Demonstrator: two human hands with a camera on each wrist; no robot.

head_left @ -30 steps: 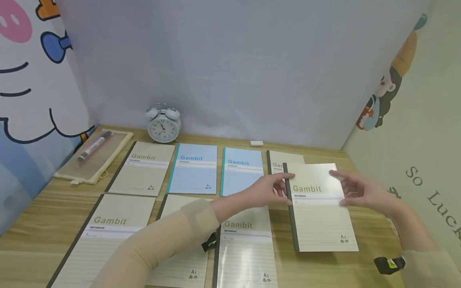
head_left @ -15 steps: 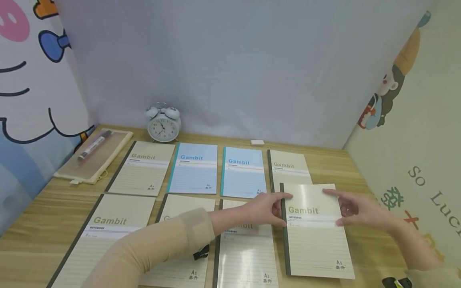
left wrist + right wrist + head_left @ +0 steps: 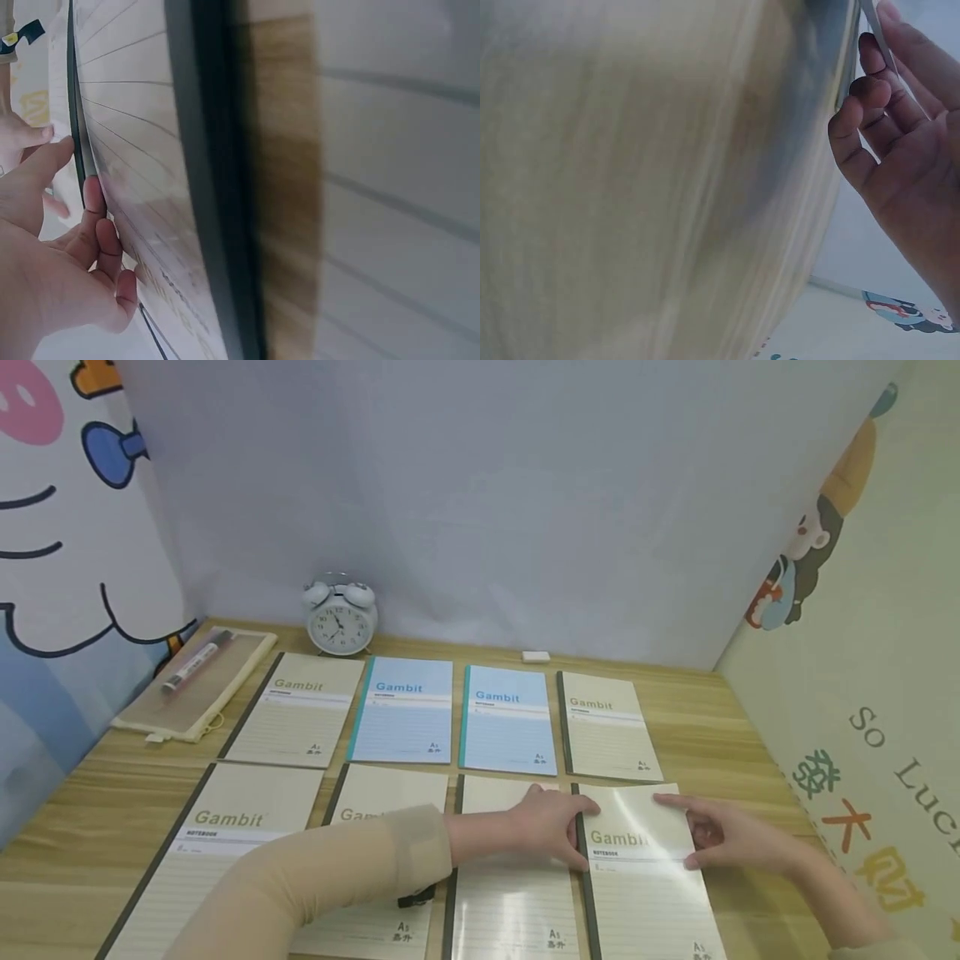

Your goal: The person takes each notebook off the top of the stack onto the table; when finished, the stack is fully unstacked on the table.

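Both my hands hold a cream "Gambit" notebook with a black spine [image 3: 645,893] at the front right in the head view. My left hand [image 3: 547,827] grips its spine edge between thumb and fingers, over the neighbouring cream notebook [image 3: 510,893]. In the left wrist view, curled fingers of the left hand [image 3: 60,262] lie close to that neighbouring cover. On the opposite edge, my right hand [image 3: 727,839] pinches the notebook near its upper right corner. The right wrist view has the right hand [image 3: 915,142] with the thin notebook edge between thumb and fingers.
Behind lie a cream notebook [image 3: 611,727], two blue notebooks [image 3: 405,714] and another cream one [image 3: 292,718]. More cream notebooks lie at front left. A white alarm clock [image 3: 341,622], a mesh pouch with a marker [image 3: 195,685] and a small white block [image 3: 536,657] stand farther back.
Both hands have brought the held notebook toward the front edge and slightly left, lowering it beside the front-row notebooks. The cream notebook behind it is now fully uncovered.
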